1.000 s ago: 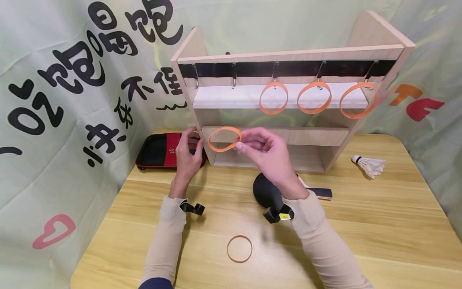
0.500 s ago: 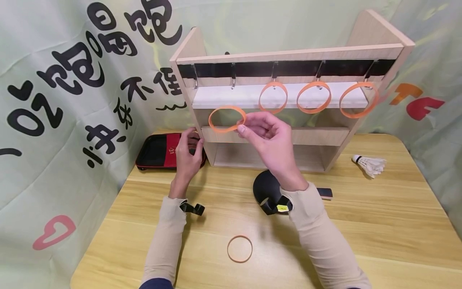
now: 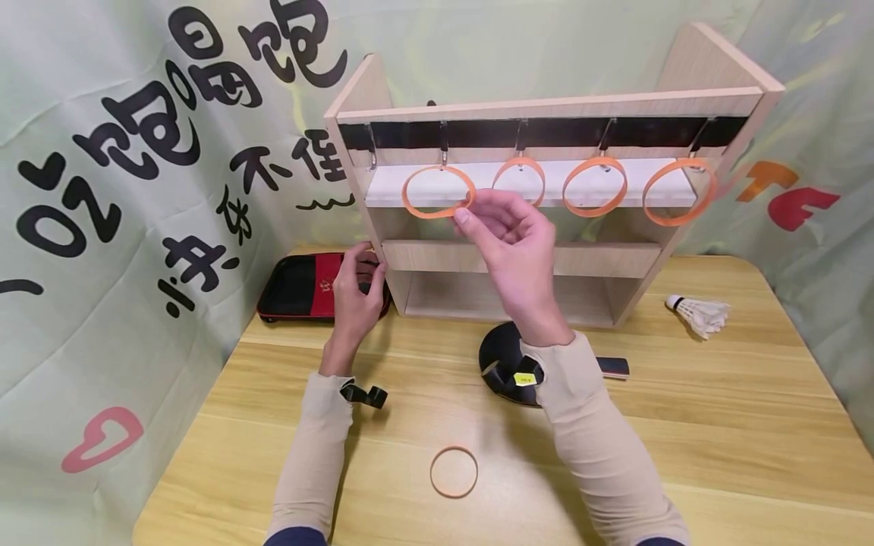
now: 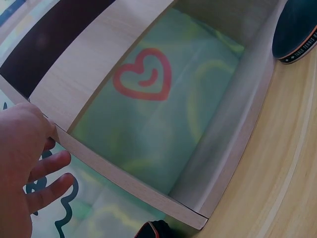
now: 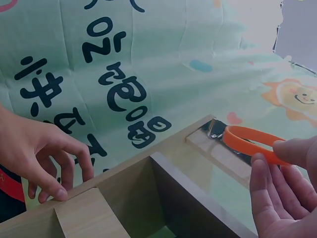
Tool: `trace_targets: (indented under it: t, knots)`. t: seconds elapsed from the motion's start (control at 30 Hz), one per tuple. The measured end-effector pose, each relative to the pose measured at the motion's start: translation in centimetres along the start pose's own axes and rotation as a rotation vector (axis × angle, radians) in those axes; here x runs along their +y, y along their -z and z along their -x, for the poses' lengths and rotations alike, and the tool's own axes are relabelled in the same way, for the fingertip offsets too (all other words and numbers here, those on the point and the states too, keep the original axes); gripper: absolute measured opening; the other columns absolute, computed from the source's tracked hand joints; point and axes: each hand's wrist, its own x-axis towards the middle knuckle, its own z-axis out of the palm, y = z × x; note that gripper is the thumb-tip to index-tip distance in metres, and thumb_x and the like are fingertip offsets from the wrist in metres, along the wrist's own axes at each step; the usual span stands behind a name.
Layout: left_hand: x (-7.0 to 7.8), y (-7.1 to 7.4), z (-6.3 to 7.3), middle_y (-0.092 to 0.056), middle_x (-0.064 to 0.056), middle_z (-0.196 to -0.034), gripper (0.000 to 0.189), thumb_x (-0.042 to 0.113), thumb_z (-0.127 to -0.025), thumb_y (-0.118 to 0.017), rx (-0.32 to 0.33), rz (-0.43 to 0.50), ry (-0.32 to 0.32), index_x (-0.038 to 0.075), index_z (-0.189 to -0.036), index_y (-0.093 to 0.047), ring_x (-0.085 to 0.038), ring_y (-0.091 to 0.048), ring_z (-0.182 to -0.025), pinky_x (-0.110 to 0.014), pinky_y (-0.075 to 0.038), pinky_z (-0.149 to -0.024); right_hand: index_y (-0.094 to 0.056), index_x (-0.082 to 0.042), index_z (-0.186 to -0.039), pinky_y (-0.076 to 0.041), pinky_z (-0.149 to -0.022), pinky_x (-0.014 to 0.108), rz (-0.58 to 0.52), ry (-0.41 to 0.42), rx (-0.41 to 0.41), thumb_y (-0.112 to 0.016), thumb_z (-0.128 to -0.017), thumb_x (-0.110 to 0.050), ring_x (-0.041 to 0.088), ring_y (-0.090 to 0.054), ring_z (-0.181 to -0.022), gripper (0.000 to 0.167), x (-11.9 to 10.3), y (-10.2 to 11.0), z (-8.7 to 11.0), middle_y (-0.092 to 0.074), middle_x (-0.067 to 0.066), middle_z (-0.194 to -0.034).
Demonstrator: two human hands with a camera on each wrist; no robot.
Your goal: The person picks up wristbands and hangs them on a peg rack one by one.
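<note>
My right hand [image 3: 514, 246] pinches the lower right side of an orange ring [image 3: 407, 199], which is held up in front of the shelf. The ring's top lies at the tip of the second metal hook [image 3: 444, 144] from the left; whether it is on the hook I cannot tell. In the right wrist view, the orange ring [image 5: 242, 145] is between thumb and fingers, close beside a hook [image 5: 214, 130]. My left hand [image 3: 356, 292] holds the left side panel [image 4: 124, 176] of the wooden shelf, thumb at its front edge, fingers outside.
Three orange rings, one of them a ring [image 3: 594, 208], hang from hooks to the right. Another ring [image 3: 433, 482] lies on the table [image 3: 239, 447]. A black table tennis bat [image 3: 495, 353], a shuttlecock [image 3: 703, 312] and a black-and-red case [image 3: 290, 284] are around the shelf.
My right hand has risen with the orange ring, from the lower shelf board up to the second hook. The left hand has stayed on the side panel.
</note>
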Motion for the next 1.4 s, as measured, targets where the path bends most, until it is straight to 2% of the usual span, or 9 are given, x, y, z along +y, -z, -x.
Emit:
trace_targets:
  t: [0.17, 0.3, 0.5, 0.67, 0.83, 1.0, 1.2, 1.4]
  knots:
    - [0.1, -0.1, 0.0, -0.072, -0.024, -0.117, 0.04, 0.001, -0.102, -0.074, 0.004, 0.008, 0.001, -0.002, -0.14, -0.061, -0.036, -0.073, -0.096, -0.054, -0.063, -0.084, -0.078, -0.01, -0.107, -0.067, -0.088, 0.031, -0.027, 0.0, 0.036, -0.079, -0.096, 0.004, 0.013, -0.083, -0.09, 0.018, 0.1, 0.0, -0.3, -0.083, -0.001, -0.099]
    - [0.1, 0.0, 0.0, -0.072, -0.024, -0.117, 0.04, 0.002, -0.103, -0.073, -0.002, 0.006, 0.008, -0.001, -0.14, -0.06, -0.035, -0.074, -0.097, -0.053, -0.064, -0.085, -0.078, -0.01, -0.106, -0.067, -0.088, 0.032, -0.061, -0.003, 0.051, -0.079, -0.096, 0.005, 0.016, -0.084, -0.091, 0.018, 0.3, 0.0, -0.4, -0.082, 0.0, -0.099]
    - [0.2, 0.0, 0.0, -0.072, -0.023, -0.117, 0.038, 0.005, -0.105, -0.072, -0.006, 0.009, 0.006, 0.0, -0.141, -0.06, -0.035, -0.074, -0.097, -0.051, -0.064, -0.085, -0.076, -0.001, -0.11, -0.067, -0.086, 0.031, -0.093, -0.015, 0.073, -0.078, -0.096, 0.007, 0.017, -0.083, -0.088, 0.017, 0.6, 0.1, -0.6, -0.082, 0.001, -0.098]
    - [0.2, -0.1, -0.1, -0.072, -0.023, -0.117, 0.04, 0.001, -0.102, -0.073, 0.004, 0.004, 0.009, -0.001, -0.14, -0.06, -0.035, -0.074, -0.097, -0.051, -0.063, -0.084, -0.077, -0.005, -0.108, -0.067, -0.086, 0.032, -0.107, -0.023, 0.088, -0.078, -0.095, 0.008, 0.019, -0.083, -0.088, 0.018, 0.8, 0.3, -0.7, -0.082, 0.001, -0.097]
    - [0.1, -0.1, 0.0, -0.072, -0.024, -0.116, 0.04, 0.001, -0.103, -0.073, 0.002, 0.012, 0.01, -0.001, -0.14, -0.06, -0.036, -0.074, -0.097, -0.053, -0.063, -0.084, -0.077, -0.01, -0.106, -0.067, -0.087, 0.031, -0.104, -0.047, 0.101, -0.078, -0.095, 0.007, 0.016, -0.083, -0.087, 0.02, 1.0, 0.5, -0.6, -0.081, 0.001, -0.097]
    - [0.1, -0.1, 0.0, -0.072, -0.024, -0.116, 0.04, 0.001, -0.102, -0.073, 0.005, 0.003, 0.005, -0.001, -0.14, -0.06, -0.036, -0.073, -0.096, -0.054, -0.063, -0.083, -0.077, -0.007, -0.109, -0.067, -0.089, 0.032, -0.091, -0.084, 0.108, -0.078, -0.095, 0.007, 0.012, -0.082, -0.088, 0.019, 1.4, 0.6, -0.2, -0.081, 0.001, -0.098]
    - [0.1, -0.1, 0.0, -0.072, -0.024, -0.116, 0.039, 0.001, -0.103, -0.073, 0.002, -0.001, 0.004, -0.001, -0.14, -0.06, -0.035, -0.074, -0.096, -0.051, -0.063, -0.083, -0.076, 0.0, -0.113, -0.067, -0.086, 0.032, -0.074, -0.081, 0.105, -0.079, -0.095, 0.007, 0.012, -0.082, -0.087, 0.019, 2.1, 0.7, 0.2, -0.082, -0.001, -0.098]
    - [0.2, -0.1, 0.0, -0.072, -0.025, -0.115, 0.04, 0.0, -0.102, -0.073, 0.009, -0.004, 0.001, -0.002, -0.14, -0.06, -0.036, -0.074, -0.095, -0.053, -0.063, -0.082, -0.077, -0.007, -0.111, -0.067, -0.086, 0.032, -0.056, -0.092, 0.105, -0.08, -0.095, 0.005, 0.011, -0.082, -0.086, 0.02, 2.7, 0.8, 0.6, -0.082, -0.001, -0.098]
